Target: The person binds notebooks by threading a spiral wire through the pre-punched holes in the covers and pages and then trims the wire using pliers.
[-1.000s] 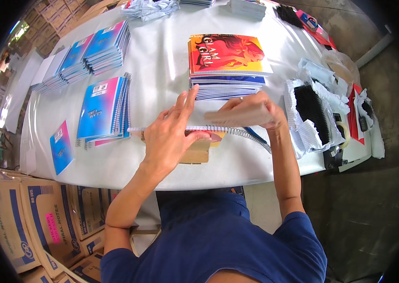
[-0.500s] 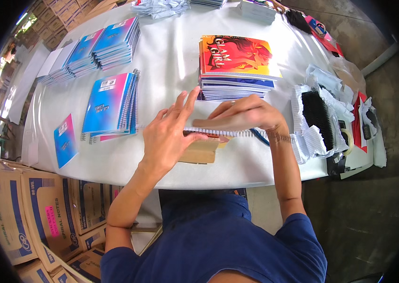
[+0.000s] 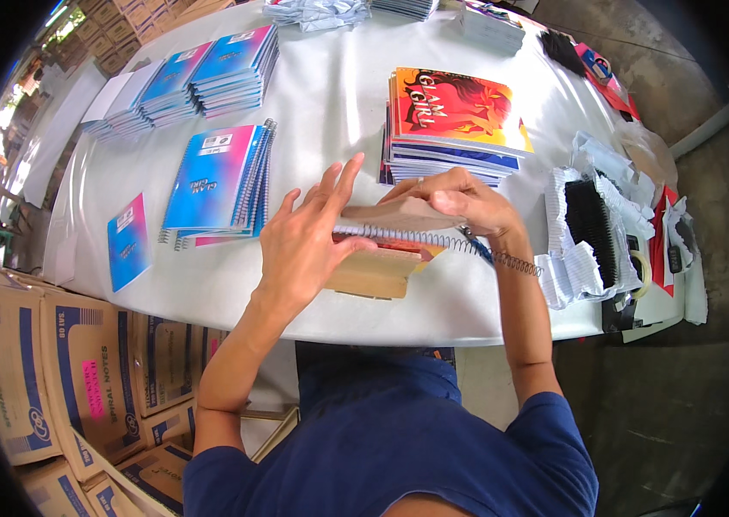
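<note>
Coil [image 3: 442, 240] near table's [image 3: 287, 302] front edge may bend if right hand's [image 3: 468, 200] closed grip on tan pad [image 3: 394, 211] slips; left hand [image 3: 306, 237] loosely clasps notebook [image 3: 396, 245].

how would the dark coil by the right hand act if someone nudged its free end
The coil would probably flex and spring back, since its thin loops already bend in a curve. It looks light for its length, being mostly open space. Its other stretch may resist shifting, as it runs along the white page edge.
</note>
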`<state>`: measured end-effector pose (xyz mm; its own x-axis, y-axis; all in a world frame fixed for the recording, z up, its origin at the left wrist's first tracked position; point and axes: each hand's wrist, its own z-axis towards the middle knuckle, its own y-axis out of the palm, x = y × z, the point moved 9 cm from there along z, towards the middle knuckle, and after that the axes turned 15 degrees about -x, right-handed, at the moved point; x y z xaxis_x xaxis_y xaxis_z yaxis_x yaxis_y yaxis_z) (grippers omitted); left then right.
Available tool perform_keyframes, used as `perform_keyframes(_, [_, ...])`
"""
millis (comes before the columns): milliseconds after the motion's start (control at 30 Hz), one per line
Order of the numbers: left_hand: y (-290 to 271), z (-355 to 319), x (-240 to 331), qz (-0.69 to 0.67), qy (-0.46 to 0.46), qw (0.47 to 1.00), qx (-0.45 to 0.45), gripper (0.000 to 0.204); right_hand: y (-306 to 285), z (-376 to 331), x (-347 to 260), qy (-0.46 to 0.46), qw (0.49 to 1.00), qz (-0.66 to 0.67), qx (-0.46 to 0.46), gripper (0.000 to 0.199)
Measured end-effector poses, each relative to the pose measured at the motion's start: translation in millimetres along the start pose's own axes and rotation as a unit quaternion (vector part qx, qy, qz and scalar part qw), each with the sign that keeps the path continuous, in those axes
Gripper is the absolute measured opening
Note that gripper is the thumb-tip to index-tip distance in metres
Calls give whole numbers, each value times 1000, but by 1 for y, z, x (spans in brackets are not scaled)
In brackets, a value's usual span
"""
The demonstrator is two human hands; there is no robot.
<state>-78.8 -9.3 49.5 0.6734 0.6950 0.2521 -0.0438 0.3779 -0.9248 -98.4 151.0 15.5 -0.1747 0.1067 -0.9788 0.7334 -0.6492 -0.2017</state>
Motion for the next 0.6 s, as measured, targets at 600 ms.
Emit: perform_keyframes(600, [21,13,-15,15,6,980,-198,54,117,-22,-60,31,707,-706,-26,58])
